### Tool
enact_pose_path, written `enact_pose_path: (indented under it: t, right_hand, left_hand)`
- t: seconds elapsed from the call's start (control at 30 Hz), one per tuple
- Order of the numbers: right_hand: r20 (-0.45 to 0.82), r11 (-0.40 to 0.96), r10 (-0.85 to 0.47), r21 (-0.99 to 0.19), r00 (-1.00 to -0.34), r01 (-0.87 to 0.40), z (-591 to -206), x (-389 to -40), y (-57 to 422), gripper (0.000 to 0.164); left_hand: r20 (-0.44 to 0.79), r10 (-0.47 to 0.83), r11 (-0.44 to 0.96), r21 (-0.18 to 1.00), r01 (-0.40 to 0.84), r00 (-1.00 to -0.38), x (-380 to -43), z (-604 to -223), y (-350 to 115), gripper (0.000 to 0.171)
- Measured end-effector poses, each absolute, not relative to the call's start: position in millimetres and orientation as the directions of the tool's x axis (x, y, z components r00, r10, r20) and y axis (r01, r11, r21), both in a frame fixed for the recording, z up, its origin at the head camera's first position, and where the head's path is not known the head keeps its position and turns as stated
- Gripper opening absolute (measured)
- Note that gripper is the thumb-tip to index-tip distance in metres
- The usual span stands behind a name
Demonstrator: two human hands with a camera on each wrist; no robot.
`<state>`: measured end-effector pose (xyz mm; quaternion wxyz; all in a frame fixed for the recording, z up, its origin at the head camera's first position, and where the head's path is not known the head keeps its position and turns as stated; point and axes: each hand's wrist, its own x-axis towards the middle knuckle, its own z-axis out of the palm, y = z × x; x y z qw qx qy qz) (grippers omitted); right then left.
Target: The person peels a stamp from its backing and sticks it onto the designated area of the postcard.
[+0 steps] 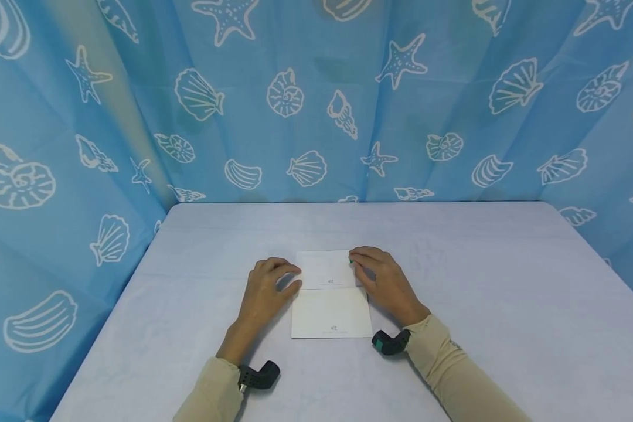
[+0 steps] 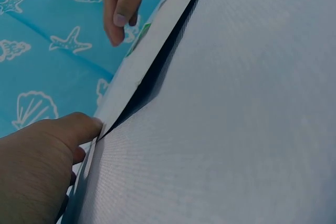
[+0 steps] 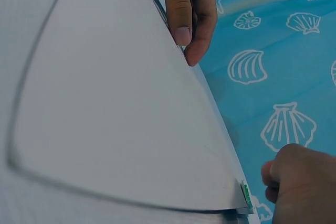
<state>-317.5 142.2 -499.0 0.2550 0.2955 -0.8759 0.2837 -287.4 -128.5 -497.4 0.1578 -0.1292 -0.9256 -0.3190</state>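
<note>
A white folded card [image 1: 331, 313] lies opened out with its crease running crosswise and a small printed mark on each half. At the left edge of its far half, my left hand [image 1: 269, 287] pinches the card between thumb and fingers. My right hand [image 1: 382, 281] hovers by the far right corner, fingers loosely curled and nothing held. Close to those fingertips, a small green piece [image 3: 247, 195] sits at the card's corner. In the left wrist view, the card's edge [image 2: 157, 51] stands raised, leaving a dark gap underneath.
A white cloth [image 1: 480, 264] covers the table. Behind it and at the sides hangs a blue curtain [image 1: 316, 135] with white shells and starfish. Black wrist mounts [image 1: 261, 375] are strapped over beige sleeves [image 1: 453, 366].
</note>
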Motion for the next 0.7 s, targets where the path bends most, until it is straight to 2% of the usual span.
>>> enact_pose_path:
  t: [0.2, 0.3, 0.43, 0.7]
  right_hand:
    - [0.470, 0.719, -0.392, -0.379, -0.791, -0.582, -500.7, -314.4, 139.2, 0.025]
    - [0.432, 0.731, -0.400, -0.381, -0.808, -0.566, -500.6, -314.5, 139.4, 0.025]
    - [0.460, 0.711, -0.407, -0.382, -0.789, -0.590, -499.7, -316.2, 140.3, 0.025]
    - [0.607, 0.625, -0.373, -0.395, -0.702, -0.673, -493.4, -319.8, 144.0, 0.021]
  left_hand:
    - [0.385, 0.148, 0.758, 0.548, 0.355, -0.911, -288.2, -499.2, -130.8, 0.021]
    - [0.394, 0.153, 0.753, 0.548, 0.365, -0.906, -288.2, -499.0, -130.7, 0.020]
    - [0.399, 0.156, 0.749, 0.548, 0.372, -0.903, -288.3, -498.6, -130.7, 0.019]
    - [0.384, 0.150, 0.747, 0.559, 0.359, -0.911, -289.4, -495.1, -129.4, 0.017]
